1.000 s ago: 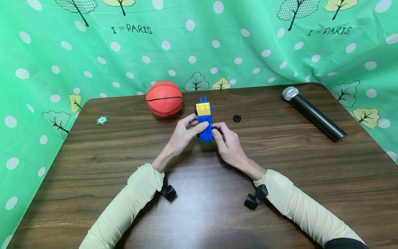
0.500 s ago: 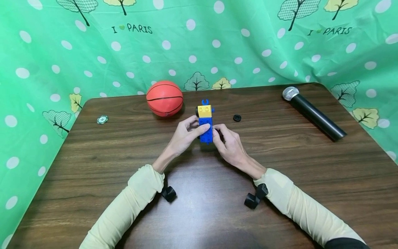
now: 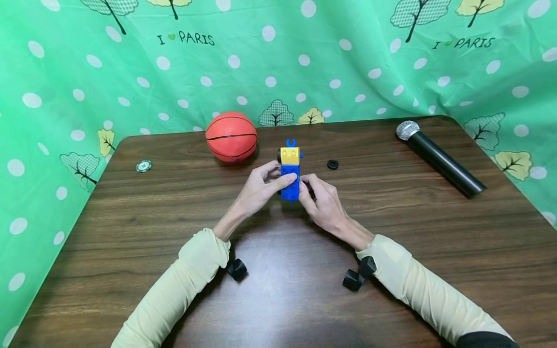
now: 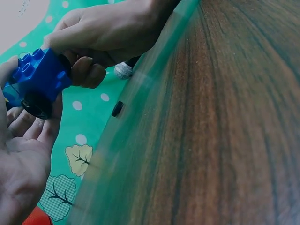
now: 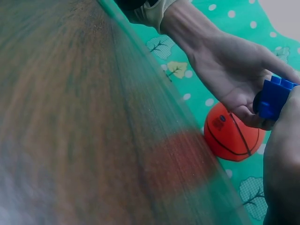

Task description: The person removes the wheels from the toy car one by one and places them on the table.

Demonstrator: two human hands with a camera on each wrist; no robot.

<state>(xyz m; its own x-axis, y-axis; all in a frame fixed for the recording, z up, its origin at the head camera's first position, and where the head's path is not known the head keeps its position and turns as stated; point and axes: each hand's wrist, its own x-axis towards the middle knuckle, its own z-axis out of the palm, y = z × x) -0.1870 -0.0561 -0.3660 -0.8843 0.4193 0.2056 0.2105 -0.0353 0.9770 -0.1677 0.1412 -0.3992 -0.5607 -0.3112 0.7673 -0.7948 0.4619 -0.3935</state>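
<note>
A toy car of blue and yellow bricks with black wheels is held above the middle of the brown table. My left hand grips its blue part from the left, thumb across the studs. My right hand pinches the blue block from the right. In the left wrist view the blue block and a black wheel lie between both hands. The right wrist view shows the blue block in the left hand's fingers.
An orange ball sits just left of the toy at the back. A loose black wheel lies to its right. A black microphone lies at the far right. A green-white disc is at the far left. Green curtain behind.
Both hands and the toy have shifted slightly right; the right hand's fingers have closed in tighter against the blue block.
</note>
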